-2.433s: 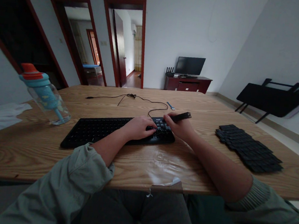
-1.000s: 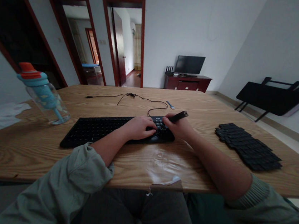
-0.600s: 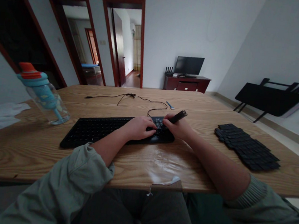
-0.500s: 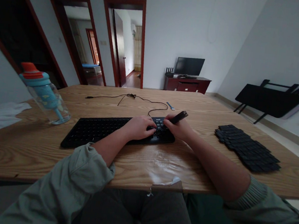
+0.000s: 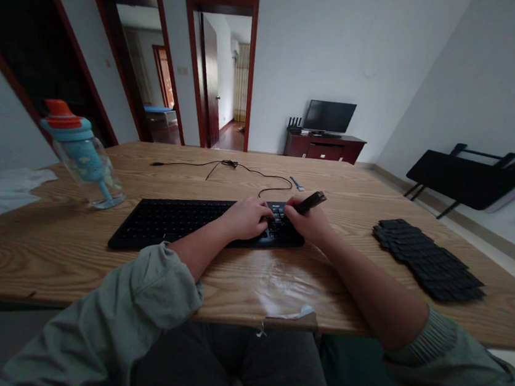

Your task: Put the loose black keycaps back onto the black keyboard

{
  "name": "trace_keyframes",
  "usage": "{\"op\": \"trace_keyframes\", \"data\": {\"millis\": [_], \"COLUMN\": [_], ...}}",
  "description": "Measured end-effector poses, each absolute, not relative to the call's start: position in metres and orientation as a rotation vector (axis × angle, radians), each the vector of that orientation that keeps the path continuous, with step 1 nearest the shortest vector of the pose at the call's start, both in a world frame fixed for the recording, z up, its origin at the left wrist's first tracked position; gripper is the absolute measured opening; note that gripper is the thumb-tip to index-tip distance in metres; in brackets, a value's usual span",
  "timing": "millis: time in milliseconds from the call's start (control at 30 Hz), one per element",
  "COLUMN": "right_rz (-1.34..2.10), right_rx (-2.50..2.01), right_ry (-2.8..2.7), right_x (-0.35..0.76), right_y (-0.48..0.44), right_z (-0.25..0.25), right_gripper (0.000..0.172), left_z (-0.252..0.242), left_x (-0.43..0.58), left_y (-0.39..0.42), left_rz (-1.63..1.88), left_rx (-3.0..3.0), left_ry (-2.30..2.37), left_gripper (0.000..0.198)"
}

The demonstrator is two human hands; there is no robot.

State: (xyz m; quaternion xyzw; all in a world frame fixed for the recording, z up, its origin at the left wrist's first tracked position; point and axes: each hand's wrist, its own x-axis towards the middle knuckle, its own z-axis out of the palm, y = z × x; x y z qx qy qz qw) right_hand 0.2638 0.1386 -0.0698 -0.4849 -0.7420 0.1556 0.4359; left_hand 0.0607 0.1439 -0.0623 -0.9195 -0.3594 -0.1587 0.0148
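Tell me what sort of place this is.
Probably a living room in a home: a screen stands on a low cabinet by the far wall, and a curtain shows through an open doorway beyond the wooden table.

Dim, soft light fills a room with plain bluish-white walls (image 5: 395,41). Far left, two reddish-brown wooden door frames (image 5: 221,1) open onto brighter rooms. Far centre-right, a black flat screen (image 5: 330,117) stands on a low dark-red wooden cabinet (image 5: 325,147). Right, a folded black rectangular table (image 5: 466,179) is propped near the wall. A pale wood-grain counter (image 5: 354,198) spans the near side.
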Motion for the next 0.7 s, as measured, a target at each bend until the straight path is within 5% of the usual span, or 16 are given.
{"op": "trace_keyframes", "data": {"millis": [300,700], "right_rz": [0.814,0.729], "right_rx": [-1.112,-1.125], "right_ry": [-1.278,-1.114], "right_x": [0.223,0.210], "right_y": [0.139,0.149], "right_z": [-0.081,-0.090], "right_gripper": [0.019,0.025], "left_z": [-0.063,-0.058], "left_x": [0.061,0.031], "left_y": [0.147,0.169], "left_rz": [-0.454,-0.518], "left_rx": [-2.844,-2.686], "left_ry": [-1.110,-1.407], "left_gripper": [0.029,0.031]}}
